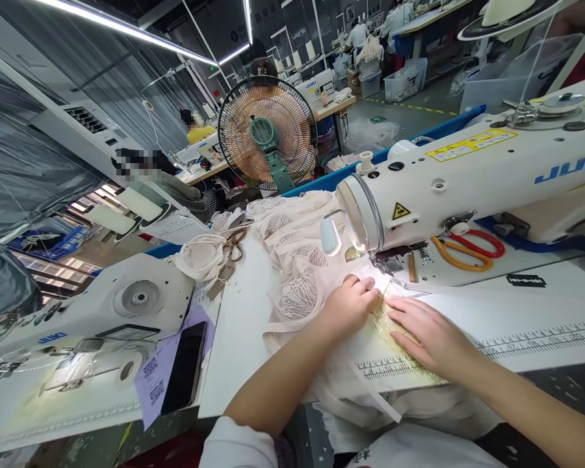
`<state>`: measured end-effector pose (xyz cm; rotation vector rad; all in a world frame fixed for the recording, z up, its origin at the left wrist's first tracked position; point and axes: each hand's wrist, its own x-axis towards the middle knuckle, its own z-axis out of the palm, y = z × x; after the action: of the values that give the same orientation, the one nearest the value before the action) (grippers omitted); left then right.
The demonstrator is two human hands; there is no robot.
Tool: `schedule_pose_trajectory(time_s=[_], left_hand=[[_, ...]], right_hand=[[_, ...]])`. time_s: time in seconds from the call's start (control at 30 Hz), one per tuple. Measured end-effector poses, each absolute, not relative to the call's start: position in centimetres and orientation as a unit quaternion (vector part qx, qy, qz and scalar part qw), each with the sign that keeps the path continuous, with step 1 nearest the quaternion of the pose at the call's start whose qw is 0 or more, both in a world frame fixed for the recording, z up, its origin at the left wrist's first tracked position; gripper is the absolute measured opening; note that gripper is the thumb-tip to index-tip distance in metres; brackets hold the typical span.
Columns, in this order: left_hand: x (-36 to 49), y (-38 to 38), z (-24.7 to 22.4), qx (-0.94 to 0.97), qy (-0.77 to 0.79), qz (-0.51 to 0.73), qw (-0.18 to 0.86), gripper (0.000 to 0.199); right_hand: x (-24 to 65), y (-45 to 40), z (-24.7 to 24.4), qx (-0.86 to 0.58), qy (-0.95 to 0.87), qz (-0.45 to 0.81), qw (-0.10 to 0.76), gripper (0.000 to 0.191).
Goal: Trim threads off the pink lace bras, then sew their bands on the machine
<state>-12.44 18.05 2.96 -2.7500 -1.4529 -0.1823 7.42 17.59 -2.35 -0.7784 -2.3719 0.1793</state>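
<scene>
A beige lace bra (pixel 299 292) lies on the white table, left of the needle area of the sewing machine (pixel 419 182). My left hand (pixel 348 305) is closed, its fingers curled on the edge of the cloth just in front of the presser foot. Lying flat with fingers stretched, my right hand (pixel 431 338) rests on the lit, yellowish cloth (pixel 381 322) at the needle. The fingertips of both hands nearly meet there. A beige strap (pixel 377 396) hangs over the front edge of the table. Part of the cloth is hidden beneath my hands.
Scissors (pixel 463 253) with red and orange handles and a black blade (pixel 526 281) lie on the right. At left are a phone (pixel 184 367), a purple paper (pixel 149 383), a strap roll (pixel 202 257) and a second sewing machine (pixel 136 299). A fan (pixel 268 133) stands behind.
</scene>
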Motion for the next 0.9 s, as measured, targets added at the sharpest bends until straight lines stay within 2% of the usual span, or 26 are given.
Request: schedule_pose_trajectory(time_s=[0.53, 0.9], left_hand=[[-13.3, 20.5, 3.3, -0.865, -0.501, -0.028, 0.016, 0.026], [-14.1, 22.1, 2.9, -0.846, -0.531, -0.028, 0.040, 0.023]], right_hand=[[7.4, 17.5, -1.8, -0.305, -0.895, 0.108, 0.306, 0.023], [7.3, 17.7, -1.2, -0.319, -0.879, 0.125, 0.332, 0.019]])
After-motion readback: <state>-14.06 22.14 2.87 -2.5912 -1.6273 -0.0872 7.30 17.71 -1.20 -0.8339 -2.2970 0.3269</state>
